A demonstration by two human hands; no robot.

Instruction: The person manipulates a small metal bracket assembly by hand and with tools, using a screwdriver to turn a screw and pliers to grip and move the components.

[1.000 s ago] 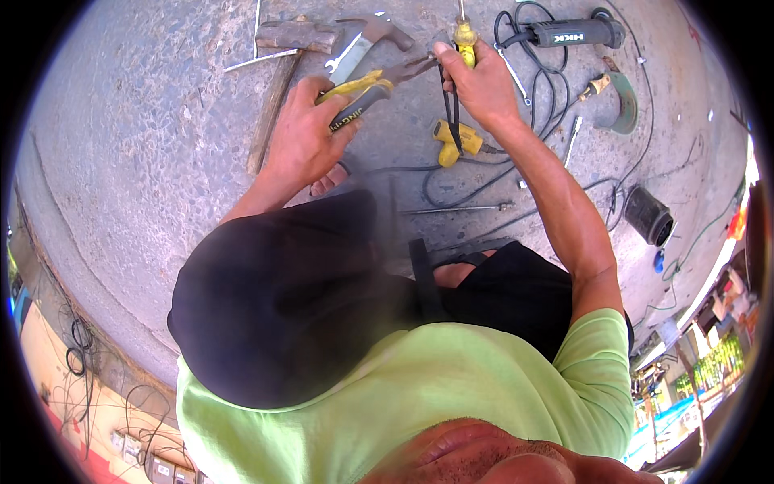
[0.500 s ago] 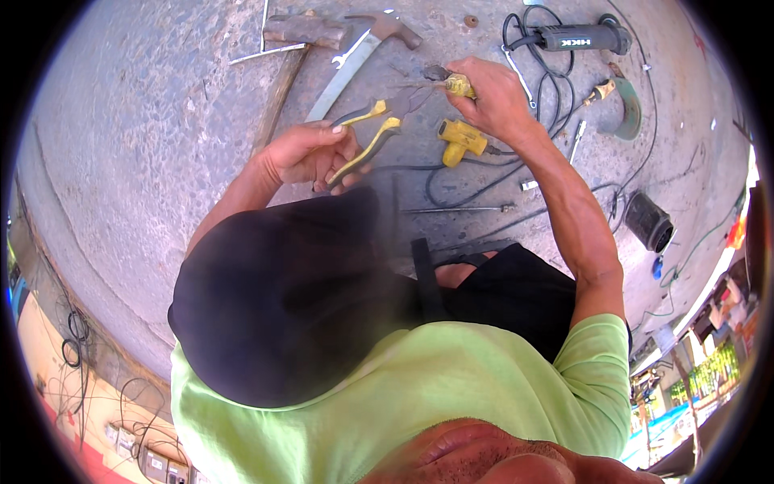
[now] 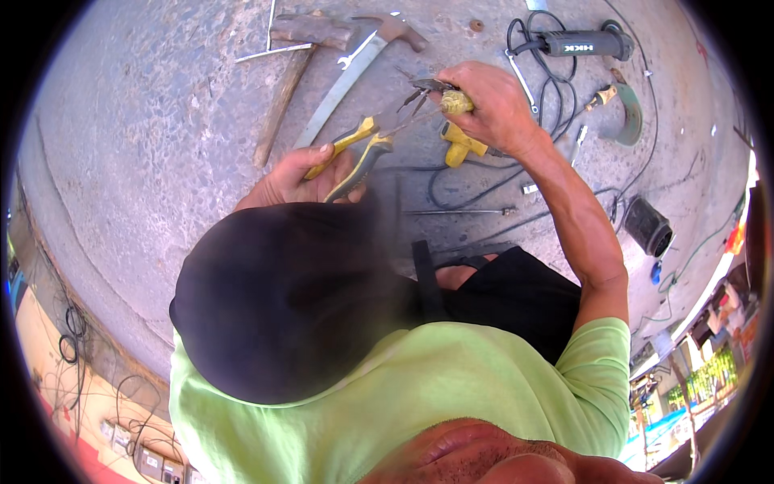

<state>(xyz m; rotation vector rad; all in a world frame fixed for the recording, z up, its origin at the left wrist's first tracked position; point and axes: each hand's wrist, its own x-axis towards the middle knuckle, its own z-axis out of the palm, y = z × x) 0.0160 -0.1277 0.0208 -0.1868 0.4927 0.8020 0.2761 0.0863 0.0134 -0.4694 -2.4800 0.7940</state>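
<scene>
My left hand [image 3: 302, 173] grips a pair of pliers [image 3: 347, 149] by its yellow and black handles, which are spread apart. Its dark jaws point up and right toward my right hand [image 3: 492, 101]. That hand is closed around a tool with a worn yellow end [image 3: 457, 102]; its exact kind is hard to make out. A dark metal piece [image 3: 431, 84] sticks out by the fingers, and a thin rusty rod [image 3: 415, 121] runs from there toward the pliers. Whether the pliers touch the rod, I cannot tell. Just below my right hand lies a yellow pistol-shaped tool part [image 3: 459, 143].
On the concrete floor [image 3: 153, 137] ahead lie a claw hammer [image 3: 355, 73], a wooden-handled hammer [image 3: 286, 97] and an open-end wrench [image 3: 522, 81]. An angle grinder [image 3: 584, 43] with looping black cord sits far right. A black cup-like container [image 3: 647, 226] lies tipped at right.
My left hand and the pliers have shifted down and left, with the handles turned more upright. My right hand has tilted, so the rod and dark metal piece show more clearly.
</scene>
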